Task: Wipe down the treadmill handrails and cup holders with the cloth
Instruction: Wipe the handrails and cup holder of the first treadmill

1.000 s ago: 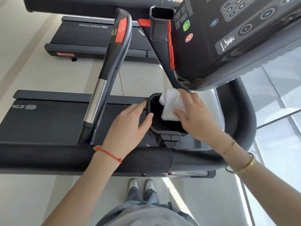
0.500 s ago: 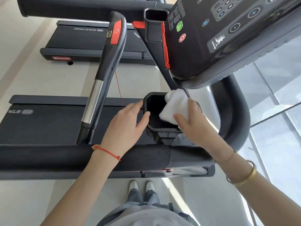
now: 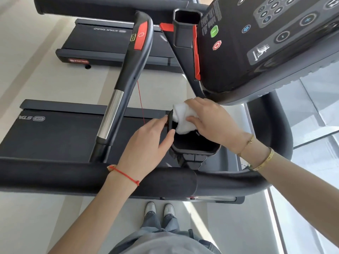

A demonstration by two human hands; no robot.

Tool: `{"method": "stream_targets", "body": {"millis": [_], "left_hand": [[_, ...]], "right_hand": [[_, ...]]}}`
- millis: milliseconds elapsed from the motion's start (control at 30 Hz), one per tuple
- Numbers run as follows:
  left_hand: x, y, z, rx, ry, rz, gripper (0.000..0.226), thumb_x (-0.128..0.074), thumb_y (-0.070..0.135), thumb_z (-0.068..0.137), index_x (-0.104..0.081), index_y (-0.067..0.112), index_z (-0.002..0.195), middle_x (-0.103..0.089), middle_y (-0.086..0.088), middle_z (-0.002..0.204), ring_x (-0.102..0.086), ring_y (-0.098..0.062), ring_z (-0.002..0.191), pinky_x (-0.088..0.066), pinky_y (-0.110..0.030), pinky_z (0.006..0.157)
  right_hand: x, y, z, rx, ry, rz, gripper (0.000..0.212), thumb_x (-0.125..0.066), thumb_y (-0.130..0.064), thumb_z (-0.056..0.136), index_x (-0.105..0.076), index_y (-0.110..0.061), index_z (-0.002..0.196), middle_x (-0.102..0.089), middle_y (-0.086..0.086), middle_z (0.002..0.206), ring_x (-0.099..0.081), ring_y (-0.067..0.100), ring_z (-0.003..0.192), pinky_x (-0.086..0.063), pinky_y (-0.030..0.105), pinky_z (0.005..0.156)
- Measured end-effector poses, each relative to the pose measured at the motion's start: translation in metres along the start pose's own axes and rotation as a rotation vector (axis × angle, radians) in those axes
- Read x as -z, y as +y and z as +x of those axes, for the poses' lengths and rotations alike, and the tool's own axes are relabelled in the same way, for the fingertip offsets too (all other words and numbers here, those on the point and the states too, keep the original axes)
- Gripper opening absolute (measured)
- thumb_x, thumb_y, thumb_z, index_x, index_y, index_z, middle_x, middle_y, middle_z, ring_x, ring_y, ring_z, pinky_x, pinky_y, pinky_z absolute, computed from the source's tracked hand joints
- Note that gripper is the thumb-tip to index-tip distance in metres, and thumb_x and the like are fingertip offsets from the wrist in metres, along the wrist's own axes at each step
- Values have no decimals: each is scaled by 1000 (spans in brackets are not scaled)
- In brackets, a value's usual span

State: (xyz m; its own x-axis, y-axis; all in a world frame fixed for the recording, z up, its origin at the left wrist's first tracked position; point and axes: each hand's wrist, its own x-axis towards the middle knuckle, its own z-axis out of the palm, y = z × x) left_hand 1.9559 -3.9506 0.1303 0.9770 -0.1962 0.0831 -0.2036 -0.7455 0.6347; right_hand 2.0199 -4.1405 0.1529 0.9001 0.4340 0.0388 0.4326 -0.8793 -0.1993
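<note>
1. so the treadmill [image 3: 55,136] takes up most of the view, dark deck on the left, and the console [image 3: 266,43] with its green and red buttons hangs in the upper right.
2. a fat padded handrail [image 3: 55,173] runs straight across the bottom, and a second handrail [image 3: 126,79] with a chrome section and a red patch angles up from it toward the top.
3. the near cup holder [image 3: 194,149] is a black open box just above the padded rail, under the console. another cup holder [image 3: 185,28] sits up top beside the console.
4. right hand [image 3: 214,123]: its grip is curled round the white cloth [image 3: 183,118], thumb underneath and fingers over the top, pressing it against the far left corner of the near cup holder, partly down inside.
5. left hand [image 3: 146,140]: its grip is fairly relaxed and part spread, thumb and forefinger on the left rim of that same cup holder, one either side of the edge. the wrist lies over the padded rail and wears a red string bracelet [image 3: 124,174].
6. the cloth is bunched up, a small lump, touching both the rim and the right hand's fingers.
</note>
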Motion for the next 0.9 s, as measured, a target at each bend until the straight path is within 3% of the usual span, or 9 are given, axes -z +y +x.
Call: {"method": "stream_targets", "body": {"millis": [167, 333, 500, 600, 733, 900], "left_hand": [[-1, 0, 0, 5, 13, -8, 46, -45, 39, 98, -51, 18, 138, -61, 4, 108, -59, -14, 98, -51, -34, 83], [-1, 0, -2, 6, 22, -20, 48, -45, 40, 98, -48, 22, 142, -62, 7, 112, -59, -10, 101, -51, -32, 88], [-1, 1, -2, 1, 21, -12, 50, -44, 40, 98, -46, 21, 144, -62, 5, 114, -59, -10, 103, -51, -31, 90], [-1, 1, -1, -5, 25, -12, 49, -44, 39, 99, -46, 20, 144, -62, 5, 114, -60, -12, 101, -51, -32, 88], [-1, 1, -1, -12, 21, -22, 49, -44, 39, 98, -47, 20, 143, -62, 4, 115, -59, -13, 106, -50, -32, 90], [-1, 0, -2, -14, 13, -20, 50, -43, 39, 98, -46, 19, 144, -62, 3, 117, -59, -15, 108, -51, -36, 91]], "right_hand": [[0, -2, 5, 118, -36, 27, 43, -53, -23, 97, -47, -13, 139, -58, 6, 123, -53, 27, 107, -40, 35, 91], [-4, 4, -26, -39, 26, 95, 54, -54, -15, 95, -36, -11, 146, -47, 11, 134, -44, 31, 117, -32, 32, 102], [-12, -8, -63, -360, 51, 413, 67, -55, -18, 96, -17, -8, 151, -39, 18, 133, -45, 32, 112, -30, 26, 86], [-12, -5, -47, -390, 42, 385, 62, -55, -15, 96, -23, -6, 148, -40, 19, 134, -43, 33, 117, -26, 21, 82], [-6, 1, -30, -361, 17, 410, 52, -52, -14, 97, -32, -11, 145, -43, 16, 135, -52, 36, 112, -39, 31, 86], [-17, -12, -70, -441, 78, 479, 56, -53, -18, 97, -25, -1, 142, -40, 14, 130, -46, 18, 92, -35, 12, 64]]}}
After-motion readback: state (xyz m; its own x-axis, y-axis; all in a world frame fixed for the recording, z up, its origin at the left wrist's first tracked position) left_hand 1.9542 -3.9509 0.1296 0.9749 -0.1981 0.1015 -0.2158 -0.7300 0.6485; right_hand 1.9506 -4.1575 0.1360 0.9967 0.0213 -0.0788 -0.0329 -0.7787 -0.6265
